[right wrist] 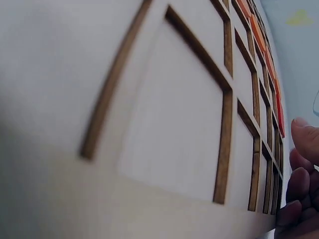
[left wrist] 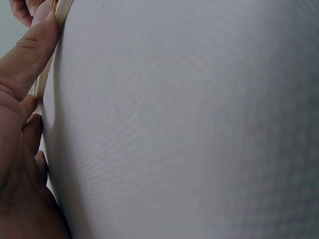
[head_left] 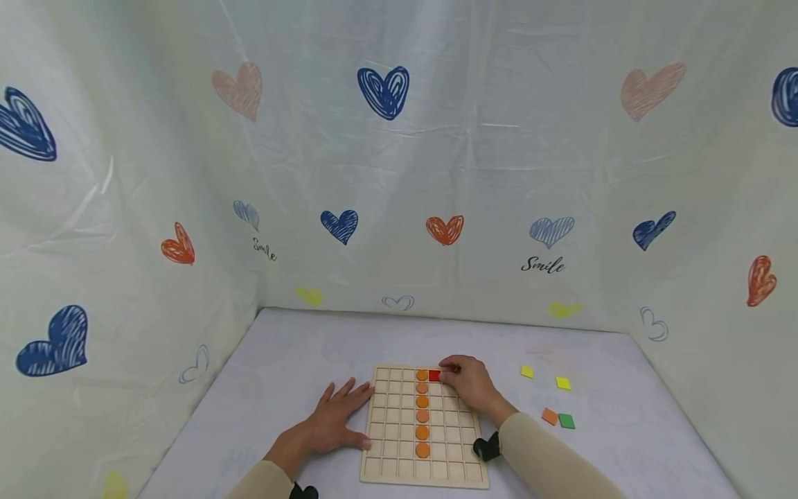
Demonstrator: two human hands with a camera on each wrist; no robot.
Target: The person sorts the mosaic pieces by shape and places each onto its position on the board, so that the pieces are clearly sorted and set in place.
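Note:
A wooden grid board (head_left: 393, 471) lies on the table. My left hand (head_left: 337, 419) is at its left side with fingers spread, fingertips at the edge and the thumb on the border. The left wrist view shows that thumb (left wrist: 30, 55) against the board's side. A red square tile (head_left: 434, 375) fills a cell in the far row. My right hand (head_left: 474, 384) is beside it, fingers bent, thumb close to the tile's right edge. In the right wrist view, the fingers (right wrist: 299, 181) are past the board's edge; whether they pinch anything is hidden.
Several orange round pieces (head_left: 422, 416) form a column on the board, left of the red tile. Right of the board lie two yellow tiles (head_left: 527, 371), an orange tile (head_left: 549, 416) and a green tile (head_left: 566, 421). A heart-printed curtain (head_left: 399, 173) surrounds the table's back and sides.

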